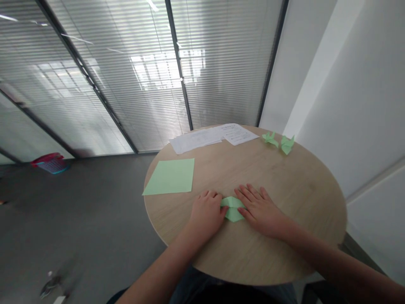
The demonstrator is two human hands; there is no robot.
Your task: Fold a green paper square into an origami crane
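A small folded piece of green paper lies on the round wooden table between my hands, with a crease running across it. My left hand is closed at its left end, fingers curled and the thumb on the paper. My right hand lies flat at the paper's right end, fingers stretched out and the thumb touching the paper. Parts of the paper's two ends are hidden under my hands.
A flat green sheet lies at the table's left edge. White printed papers are at the back. Two green folded-paper figures stand near the right wall. On the floor at far left is a red and blue basket.
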